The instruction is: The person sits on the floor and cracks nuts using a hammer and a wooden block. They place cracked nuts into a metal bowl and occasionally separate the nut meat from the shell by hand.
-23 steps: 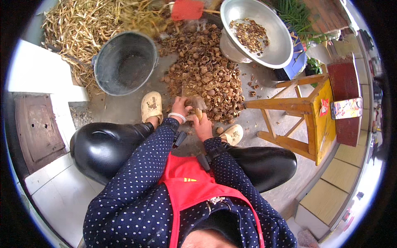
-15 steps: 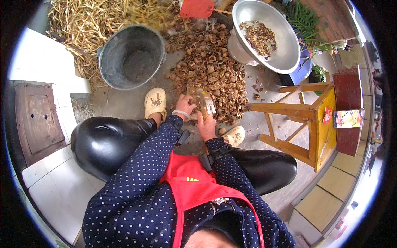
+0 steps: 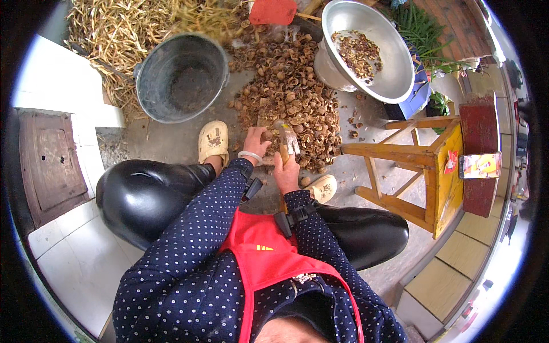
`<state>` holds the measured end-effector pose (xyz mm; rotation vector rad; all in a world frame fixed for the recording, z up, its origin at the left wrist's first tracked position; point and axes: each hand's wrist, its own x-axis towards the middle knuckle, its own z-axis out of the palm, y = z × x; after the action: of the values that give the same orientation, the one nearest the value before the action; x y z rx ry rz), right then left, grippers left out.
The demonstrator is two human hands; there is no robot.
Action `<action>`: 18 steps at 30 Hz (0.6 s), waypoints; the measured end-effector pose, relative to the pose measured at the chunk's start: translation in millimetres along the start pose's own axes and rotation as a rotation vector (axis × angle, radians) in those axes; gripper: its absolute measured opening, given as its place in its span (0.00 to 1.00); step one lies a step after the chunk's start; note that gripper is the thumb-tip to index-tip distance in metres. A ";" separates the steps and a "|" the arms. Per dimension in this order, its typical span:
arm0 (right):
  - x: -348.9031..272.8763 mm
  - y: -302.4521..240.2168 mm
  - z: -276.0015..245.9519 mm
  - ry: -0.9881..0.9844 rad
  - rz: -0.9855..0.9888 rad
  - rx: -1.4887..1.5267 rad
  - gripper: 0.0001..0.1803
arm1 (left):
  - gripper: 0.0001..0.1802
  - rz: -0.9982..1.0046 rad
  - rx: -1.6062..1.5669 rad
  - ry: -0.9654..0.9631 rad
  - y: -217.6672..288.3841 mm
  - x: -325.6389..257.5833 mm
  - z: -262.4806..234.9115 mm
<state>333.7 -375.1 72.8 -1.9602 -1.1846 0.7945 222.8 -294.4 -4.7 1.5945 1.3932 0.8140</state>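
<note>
My left hand [image 3: 255, 144] is closed, with a round brown walnut [image 3: 266, 136] at its fingertips. My right hand [image 3: 286, 174] grips the wooden handle of a hammer [image 3: 290, 140], whose metal head lies just to the right of the walnut. Both hands are at the near edge of a heap of cracked walnut shells and nuts [image 3: 294, 91]. Beyond the heap, at the right, a wide metal basin [image 3: 397, 66] carries a scatter of walnut kernels [image 3: 357, 54].
A dark bucket [image 3: 150, 86] stands left of the heap, beside dry husks [image 3: 120, 34]. On the right are a wooden stool [image 3: 446, 177] and a phone [image 3: 480, 166]. A red scoop-like thing [image 3: 273, 10] is at the far side. My shoes [image 3: 213, 140] flank the hands.
The walnut now shows at my left fingertips, where it was not clearly visible before. The hammer head has shifted slightly to the right; the handle stays in my right hand.
</note>
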 end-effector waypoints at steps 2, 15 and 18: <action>-0.4 -4.5 -1.3 0.009 0.014 0.019 0.19 | 0.20 -0.025 -0.025 -0.040 4.2 -1.2 -2.1; -9.4 2.3 2.5 -0.122 0.101 -0.113 0.19 | 0.24 -0.076 0.098 -0.080 10.6 -4.5 -9.0; -4.6 -3.8 -0.6 -0.039 0.073 0.025 0.19 | 0.24 -0.024 0.048 -0.086 10.1 -5.2 -10.2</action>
<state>330.5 -378.1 76.9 -1.9855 -1.1257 0.8847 217.3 -297.9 9.0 1.6273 1.3774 0.6945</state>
